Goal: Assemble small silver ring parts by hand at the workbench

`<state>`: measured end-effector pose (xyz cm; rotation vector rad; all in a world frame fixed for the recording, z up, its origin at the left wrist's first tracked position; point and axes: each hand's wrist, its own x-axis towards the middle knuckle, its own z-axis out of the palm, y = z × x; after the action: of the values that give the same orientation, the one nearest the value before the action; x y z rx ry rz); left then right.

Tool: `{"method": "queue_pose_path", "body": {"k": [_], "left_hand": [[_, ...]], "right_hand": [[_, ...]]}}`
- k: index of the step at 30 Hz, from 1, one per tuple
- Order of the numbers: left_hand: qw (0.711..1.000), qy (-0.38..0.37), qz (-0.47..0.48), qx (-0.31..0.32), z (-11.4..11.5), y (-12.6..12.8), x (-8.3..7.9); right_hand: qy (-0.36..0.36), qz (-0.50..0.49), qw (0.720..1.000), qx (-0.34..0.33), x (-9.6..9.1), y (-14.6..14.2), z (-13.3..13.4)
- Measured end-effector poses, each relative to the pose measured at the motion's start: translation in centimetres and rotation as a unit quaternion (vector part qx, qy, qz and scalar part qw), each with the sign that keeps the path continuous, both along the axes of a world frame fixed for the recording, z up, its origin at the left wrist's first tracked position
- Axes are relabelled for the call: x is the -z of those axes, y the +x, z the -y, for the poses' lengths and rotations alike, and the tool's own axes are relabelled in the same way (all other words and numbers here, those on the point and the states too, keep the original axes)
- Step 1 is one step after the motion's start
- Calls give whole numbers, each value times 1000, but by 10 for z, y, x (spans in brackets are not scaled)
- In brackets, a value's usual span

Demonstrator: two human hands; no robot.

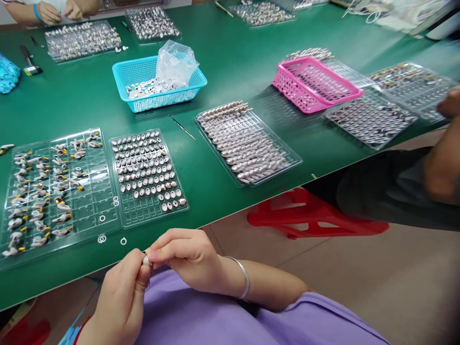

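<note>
Both of my hands meet above my lap, just off the table's near edge. Between the fingertips is a small, glossy white earbud part (146, 261). My left hand (120, 294) is closed around it from the left, thumb and forefinger pinching. From the right, the fingertips of my right hand (192, 261) press on the same part, and much of it is hidden. A clear tray of assembled white earbuds with yellow tips (39, 215) lies beyond my left hand. Beside it is a smaller tray with rows of rounded shells (147, 172). Loose white rings (123, 241) lie near the edge.
On the green table (230, 62) stand a blue basket (165, 101) with white parts and a plastic bag, and a pink basket (305, 98). Tweezers (181, 127) lie near a tray of stacked white parts (247, 143). Other people sit across and at right; a red stool (316, 220) is below.
</note>
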<state>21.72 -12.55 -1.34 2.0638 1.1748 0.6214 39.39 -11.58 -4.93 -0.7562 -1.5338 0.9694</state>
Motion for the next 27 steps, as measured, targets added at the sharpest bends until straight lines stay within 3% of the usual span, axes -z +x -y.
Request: {"method": "queue_pose_path", "body": {"k": [3,7,10,20,27], "left_hand": [[1000,-13,3,-2,0,-1,1],[990,-139,33,5,-2,-4,-2],[981,-188,46,4,-2,-5,-4],[994,-105,35,-18,2,1,-2],[975,-219,37,24,0,-6,-4]], "right_hand": [[-3,-2,1000,1,0,0,0],[26,4,1000,5,0,0,-1],[36,12,999,-1,0,1,-3],[23,40,998,-40,-3,6,-6],[-25,2,992,-127,-5,9,-18]]}}
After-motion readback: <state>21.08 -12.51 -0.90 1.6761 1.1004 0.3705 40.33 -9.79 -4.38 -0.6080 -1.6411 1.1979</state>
